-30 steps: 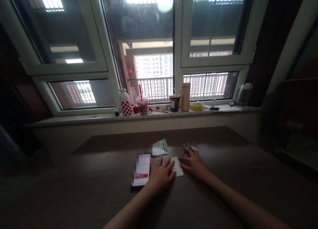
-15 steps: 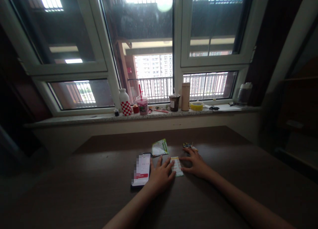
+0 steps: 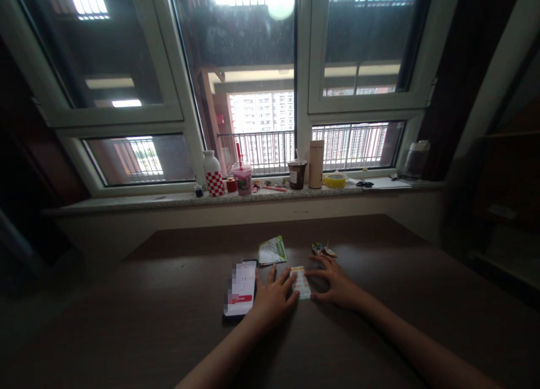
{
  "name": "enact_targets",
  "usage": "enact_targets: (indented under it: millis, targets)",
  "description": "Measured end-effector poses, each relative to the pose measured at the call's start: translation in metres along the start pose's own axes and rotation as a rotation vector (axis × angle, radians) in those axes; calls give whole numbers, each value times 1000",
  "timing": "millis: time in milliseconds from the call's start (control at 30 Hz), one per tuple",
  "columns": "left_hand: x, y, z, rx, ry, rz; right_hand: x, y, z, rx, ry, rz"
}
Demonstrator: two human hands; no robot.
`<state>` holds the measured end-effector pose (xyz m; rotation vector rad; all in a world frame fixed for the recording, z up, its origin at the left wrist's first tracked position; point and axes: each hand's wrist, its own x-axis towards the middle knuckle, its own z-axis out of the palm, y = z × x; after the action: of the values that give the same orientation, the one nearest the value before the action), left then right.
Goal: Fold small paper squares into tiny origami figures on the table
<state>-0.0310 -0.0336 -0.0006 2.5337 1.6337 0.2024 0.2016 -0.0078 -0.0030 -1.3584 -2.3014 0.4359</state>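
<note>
A small printed paper card (image 3: 301,284) lies on the brown table between my two hands. My left hand (image 3: 275,296) rests palm down with its fingers spread, the fingertips and thumb at the card's left edge. On the card's right side is my right hand (image 3: 335,282), fingers apart, one fingertip close to the upper right edge. Left of my left hand lies a phone (image 3: 242,288) with a lit screen, partly blurred out. A green and white printed packet (image 3: 272,250) sits beyond my left fingers. Just past my right fingers is a small colourful crumpled piece (image 3: 324,249), its kind unclear.
The table (image 3: 169,344) ends before a windowsill (image 3: 177,200). On the sill stand a checkered bottle (image 3: 214,175), a pink drink cup (image 3: 243,180), a dark drink cup (image 3: 297,174), a tan flask (image 3: 315,164), a yellow tape roll (image 3: 334,180) and black scissors (image 3: 364,184).
My right hand has shifted slightly to the right and its thumb sits a little farther from the card. My left hand, the card and the phone stay almost in place.
</note>
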Motion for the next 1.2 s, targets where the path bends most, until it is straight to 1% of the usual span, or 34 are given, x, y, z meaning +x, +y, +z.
enact_targets:
  millis: [233, 433, 600, 1000, 1200]
  targets:
    - [-1, 1, -1, -3, 3, -1, -1, 2, 2, 46, 24, 0]
    - [-1, 2, -3, -15, 0, -6, -1, 6, 3, 100, 65, -51]
    - [-1, 3, -4, 16, -17, -15, -1, 7, 6, 118, 58, -75]
    - [0, 2, -3, 11, -7, -7, 7, -3, 10, -90, 134, 78]
    - [0, 2, -3, 8, -14, -9, 9, -8, 14, -193, 156, 112]
